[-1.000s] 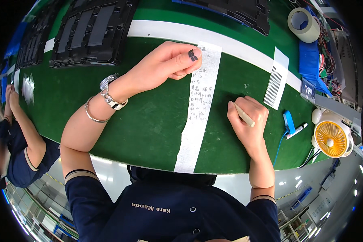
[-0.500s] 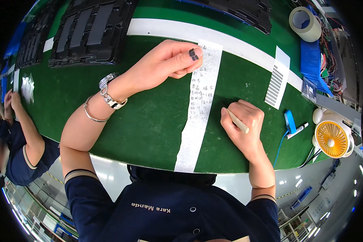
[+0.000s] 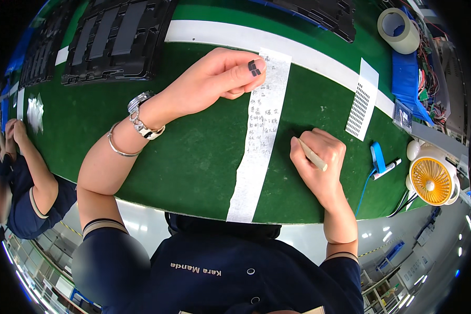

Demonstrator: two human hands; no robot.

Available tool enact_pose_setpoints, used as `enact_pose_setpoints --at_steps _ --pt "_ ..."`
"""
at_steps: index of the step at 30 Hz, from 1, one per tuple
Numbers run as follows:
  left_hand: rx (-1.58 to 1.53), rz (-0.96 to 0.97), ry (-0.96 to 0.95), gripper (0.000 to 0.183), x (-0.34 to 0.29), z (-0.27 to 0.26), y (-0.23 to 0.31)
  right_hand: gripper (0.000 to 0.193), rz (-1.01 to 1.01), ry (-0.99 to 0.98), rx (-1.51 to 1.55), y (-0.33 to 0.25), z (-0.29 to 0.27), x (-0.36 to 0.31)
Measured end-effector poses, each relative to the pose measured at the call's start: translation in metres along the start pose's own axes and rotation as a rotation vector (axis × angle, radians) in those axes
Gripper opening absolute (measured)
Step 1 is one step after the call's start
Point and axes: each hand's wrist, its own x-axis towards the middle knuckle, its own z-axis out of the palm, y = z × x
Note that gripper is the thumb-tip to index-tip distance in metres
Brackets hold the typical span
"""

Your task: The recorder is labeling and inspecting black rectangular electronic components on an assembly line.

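A long white paper strip (image 3: 259, 141) with handwriting lies lengthwise on the green table (image 3: 193, 157). My left hand (image 3: 220, 78) pinches a small dark chip between thumb and forefinger, and rests over the strip's upper left edge. My right hand (image 3: 319, 159) grips a pale pen (image 3: 311, 154) just right of the strip's middle, tip pointing toward the paper.
Black moulded trays (image 3: 110, 42) lie at the back left and back right. A white perforated card (image 3: 361, 102), a blue tool with a marker (image 3: 379, 159), a tape roll (image 3: 397, 29) and a small orange fan (image 3: 429, 180) sit right. Another person's arm (image 3: 31, 162) is at the far left.
My right hand with the pen has slid left, closer to the paper strip. My left hand has stayed at the strip's top.
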Motion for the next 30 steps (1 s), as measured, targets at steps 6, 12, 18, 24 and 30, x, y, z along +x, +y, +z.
enact_pose_setpoints --at_steps 6,12,18,24,30 --pt "-0.001 0.004 0.01 0.048 0.0001 0.0007 -0.001 0.028 -0.003 -0.015 0.002 -0.0015 -0.0007 0.0004" --pt "0.016 0.007 0.003 0.048 0.0004 0.0002 -0.001 0.029 0.024 0.001 0.0 -0.002 -0.0005 -0.0006" --pt "0.013 0.007 0.002 0.048 0.0 -0.0007 -0.0026 0.028 0.07 0.005 0.026 -0.0011 -0.0016 0.0" --pt "0.005 0.017 0.006 0.047 0.0003 0.0005 -0.0014 0.028 0.066 0.029 0.009 -0.001 -0.0003 -0.0002" --pt "0.001 0.013 0.013 0.048 -0.0003 0.0004 -0.0031 0.028 0.07 0.023 0.01 -0.0007 -0.0004 -0.001"
